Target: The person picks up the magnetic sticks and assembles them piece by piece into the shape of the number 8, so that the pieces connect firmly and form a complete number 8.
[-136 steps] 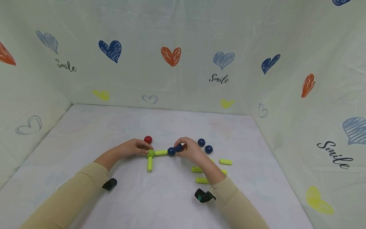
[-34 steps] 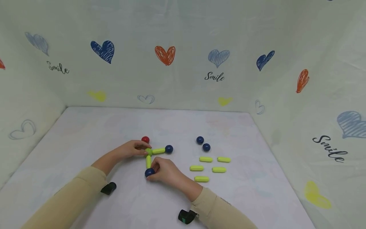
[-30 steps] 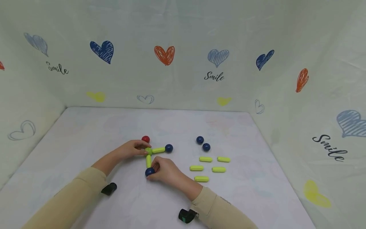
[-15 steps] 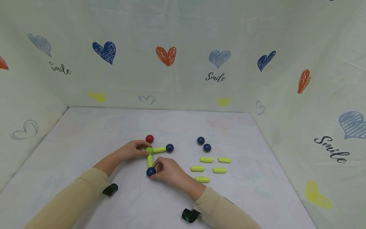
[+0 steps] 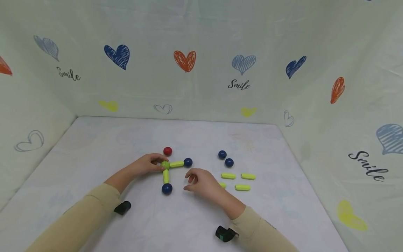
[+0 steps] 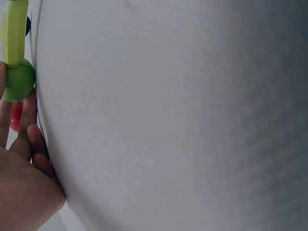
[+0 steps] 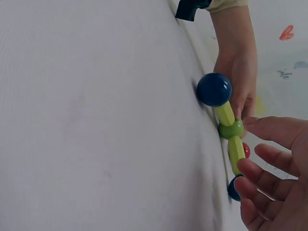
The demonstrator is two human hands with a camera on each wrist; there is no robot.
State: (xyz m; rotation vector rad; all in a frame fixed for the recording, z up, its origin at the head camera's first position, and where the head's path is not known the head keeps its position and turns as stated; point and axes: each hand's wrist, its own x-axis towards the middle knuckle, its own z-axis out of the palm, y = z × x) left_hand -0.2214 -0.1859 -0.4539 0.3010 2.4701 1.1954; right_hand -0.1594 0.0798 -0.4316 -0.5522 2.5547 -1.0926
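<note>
1. Pinching green ball point(image 5: 165, 166): L hand point(image 5: 150, 163), thumb + fingertips, at worktop point(image 5: 126, 141) level.
2. R hand point(image 5: 204, 183): fingers loosely bent & apart, nothing held; near front blue ball point(image 5: 167, 189), not touching.
3. Green ball joins two sticks, approx. L-shape: right stick point(image 5: 177, 164) to far blue ball point(image 5: 188, 162), front stick point(image 5: 166, 176) to front blue ball.
4. Red ball point(image 5: 168, 151) just past L hand; loose blue balls point(image 5: 229, 162) + loose sticks point(image 5: 228, 176) off R.
5. Risk, prob.: L twist or R bump pops a joint; loose balls roll if knocked.
6. Hidden: one loose stick partly behind R hand; L fingers cover some green ball. Can't tell if joints fully seated.
</note>
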